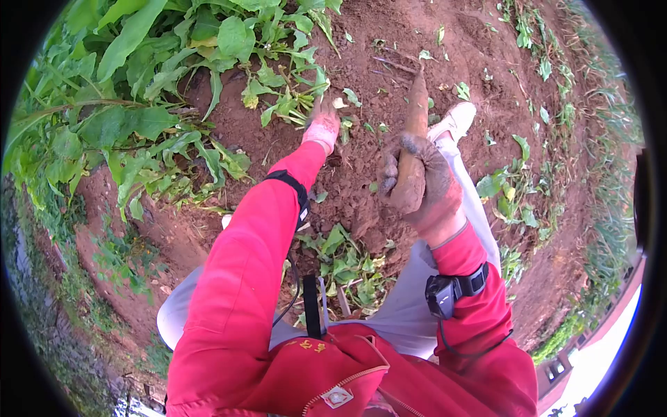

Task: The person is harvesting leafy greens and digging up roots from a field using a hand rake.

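Observation:
My left hand [324,124], in a muddy pink glove, is down at the soil and closed at the base of a low leafy plant [297,103]. The plant's stems converge at my fingers, whose tips are partly lost against the dirt. My right hand [432,182], its glove caked with mud, is wrapped round the thick wooden handle of a small hand hoe [417,108]. The handle points away from me, and thin metal prongs [397,64] stick out to the left at its far end, close to the ground.
Tall leafy plants [139,97] crowd the left. Pulled or fallen leaves [344,257] lie between my legs, and more greens [514,191] lie to the right. My white shoe [455,119] rests on the reddish soil [368,208] beside the hoe. Grass [611,181] edges the far right.

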The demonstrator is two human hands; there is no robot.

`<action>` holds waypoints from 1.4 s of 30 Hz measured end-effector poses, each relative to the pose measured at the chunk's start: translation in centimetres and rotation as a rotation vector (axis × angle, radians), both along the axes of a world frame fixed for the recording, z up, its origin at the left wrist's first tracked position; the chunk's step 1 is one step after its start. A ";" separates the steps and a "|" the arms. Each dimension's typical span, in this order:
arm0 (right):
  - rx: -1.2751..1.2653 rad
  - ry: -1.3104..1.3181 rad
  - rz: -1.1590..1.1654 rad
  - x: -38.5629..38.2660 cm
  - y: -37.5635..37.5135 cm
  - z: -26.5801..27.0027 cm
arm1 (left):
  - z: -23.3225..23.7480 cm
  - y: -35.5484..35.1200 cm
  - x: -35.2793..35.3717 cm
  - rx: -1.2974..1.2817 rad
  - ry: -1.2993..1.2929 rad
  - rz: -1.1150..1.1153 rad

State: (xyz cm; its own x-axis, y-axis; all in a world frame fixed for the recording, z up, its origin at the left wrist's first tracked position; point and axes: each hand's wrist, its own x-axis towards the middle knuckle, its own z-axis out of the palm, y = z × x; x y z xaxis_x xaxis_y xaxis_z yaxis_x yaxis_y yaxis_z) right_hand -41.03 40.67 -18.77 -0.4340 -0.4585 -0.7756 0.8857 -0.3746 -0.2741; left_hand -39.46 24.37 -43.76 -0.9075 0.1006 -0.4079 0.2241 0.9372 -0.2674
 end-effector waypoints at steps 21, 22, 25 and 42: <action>-0.019 -0.142 -0.095 -0.3 1.8 1.0 | -1.4 -1.9 -5.2 0.072 -0.426 0.289; -0.019 -0.151 -0.099 -0.3 1.8 1.0 | -1.2 -2.1 -4.6 0.124 -0.430 0.255; -0.041 -0.129 -0.098 -0.3 1.8 0.8 | -1.8 -1.7 -1.9 0.134 -0.246 0.315; -0.017 -0.022 -0.026 0.0 1.2 0.8 | -0.1 3.4 8.3 0.453 -0.140 0.308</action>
State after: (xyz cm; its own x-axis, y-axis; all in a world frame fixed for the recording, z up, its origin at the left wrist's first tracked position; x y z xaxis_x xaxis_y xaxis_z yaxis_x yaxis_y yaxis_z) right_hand -41.01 41.85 -18.01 -0.4289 -0.4602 -0.7773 0.8814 -0.4017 -0.2485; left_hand -31.17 27.73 -43.90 -0.8631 0.0328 -0.5039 -0.0732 0.9792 0.1891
